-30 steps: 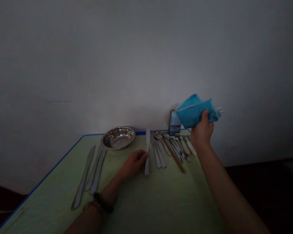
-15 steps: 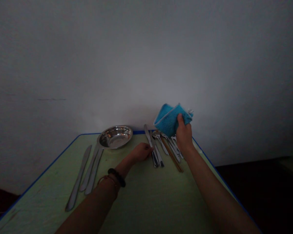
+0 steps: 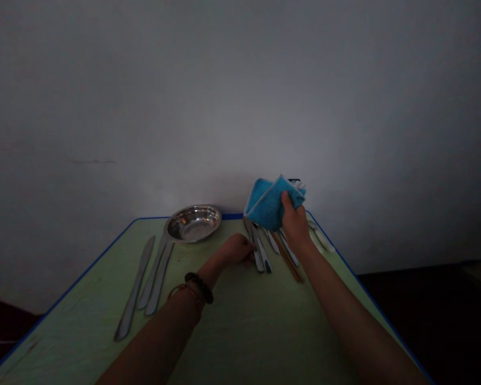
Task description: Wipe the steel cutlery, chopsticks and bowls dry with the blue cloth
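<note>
Fingers of the right hand [image 3: 295, 224] grip a folded blue cloth [image 3: 269, 207], held over the far ends of some cutlery [image 3: 266, 262]. Fingers of the left hand [image 3: 236, 249] curl beside the nearest handles; whether they hold one cannot be told. Because the cloth hides what lies beneath it, a blade could be met unseen. Loose chopsticks [image 3: 288, 260], to the left fingers' right, could roll across the desk [image 3: 244, 337] if brushed.
</note>
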`<state>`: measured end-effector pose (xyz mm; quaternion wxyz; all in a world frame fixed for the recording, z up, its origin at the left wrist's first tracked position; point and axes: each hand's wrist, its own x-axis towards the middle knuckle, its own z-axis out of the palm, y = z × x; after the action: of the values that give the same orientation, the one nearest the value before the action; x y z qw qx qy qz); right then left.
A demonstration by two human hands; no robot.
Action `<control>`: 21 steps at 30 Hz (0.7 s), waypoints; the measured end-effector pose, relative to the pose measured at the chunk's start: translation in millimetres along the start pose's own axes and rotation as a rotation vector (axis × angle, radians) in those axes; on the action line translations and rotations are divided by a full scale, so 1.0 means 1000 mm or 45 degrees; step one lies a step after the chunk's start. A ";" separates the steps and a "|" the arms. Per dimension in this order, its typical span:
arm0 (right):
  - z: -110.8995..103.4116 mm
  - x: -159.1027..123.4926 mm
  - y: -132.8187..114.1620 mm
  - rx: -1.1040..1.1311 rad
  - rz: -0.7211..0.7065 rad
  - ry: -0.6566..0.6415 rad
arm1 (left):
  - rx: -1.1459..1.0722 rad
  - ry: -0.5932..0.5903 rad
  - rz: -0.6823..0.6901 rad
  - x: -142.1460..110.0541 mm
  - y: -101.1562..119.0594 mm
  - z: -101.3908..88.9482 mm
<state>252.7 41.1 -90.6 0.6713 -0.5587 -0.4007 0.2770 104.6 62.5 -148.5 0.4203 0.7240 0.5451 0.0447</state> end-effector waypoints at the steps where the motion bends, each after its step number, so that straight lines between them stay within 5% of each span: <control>1: 0.000 -0.001 0.000 0.000 -0.002 -0.004 | 0.017 0.031 0.020 0.001 0.001 0.001; 10: 0.020 -0.028 0.012 0.049 0.034 -0.174 | 0.338 0.378 0.180 -0.026 0.000 -0.004; 15: 0.032 -0.049 0.026 0.095 0.108 -0.292 | 0.641 0.400 -0.065 -0.081 -0.038 -0.045; 21: 0.050 -0.089 0.056 0.161 0.259 -0.437 | 0.787 0.379 -0.587 -0.131 -0.094 -0.110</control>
<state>168.1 7.4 -162.1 0.5954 -0.4978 -0.4325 0.4590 -76.5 20.6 -88.2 0.0989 0.6608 0.7356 -0.1122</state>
